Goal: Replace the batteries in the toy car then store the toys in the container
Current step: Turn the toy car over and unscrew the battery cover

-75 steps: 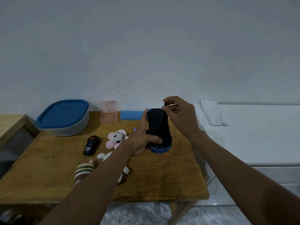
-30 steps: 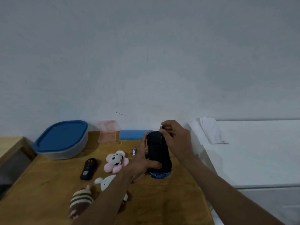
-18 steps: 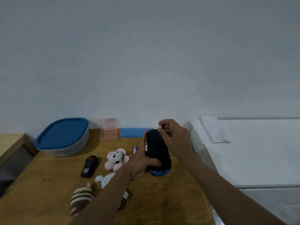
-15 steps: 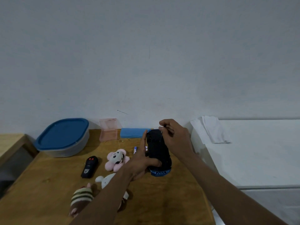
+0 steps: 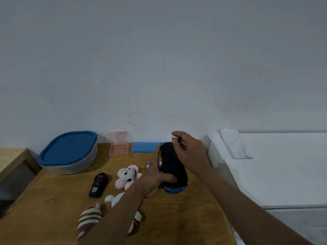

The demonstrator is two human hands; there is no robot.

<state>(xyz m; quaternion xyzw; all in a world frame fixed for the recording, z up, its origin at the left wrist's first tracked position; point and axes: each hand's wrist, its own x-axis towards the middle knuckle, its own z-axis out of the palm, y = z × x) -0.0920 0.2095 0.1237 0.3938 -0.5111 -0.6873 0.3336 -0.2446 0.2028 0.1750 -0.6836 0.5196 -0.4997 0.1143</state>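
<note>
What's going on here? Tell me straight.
A person is working on the toy car. The left hand grips it stood on end, dark underside facing the camera. The right hand pinches a small dark object at its top end, too small to identify. Plush toys and a remote lie on the table; the blue-lidded container is closed.

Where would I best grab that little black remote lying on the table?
Probably across its two long sides, near the middle, coming down from above. The black remote lies flat on the table, long and narrow, with bare wood on both sides; the pink plush sits apart to its right in view.
</note>
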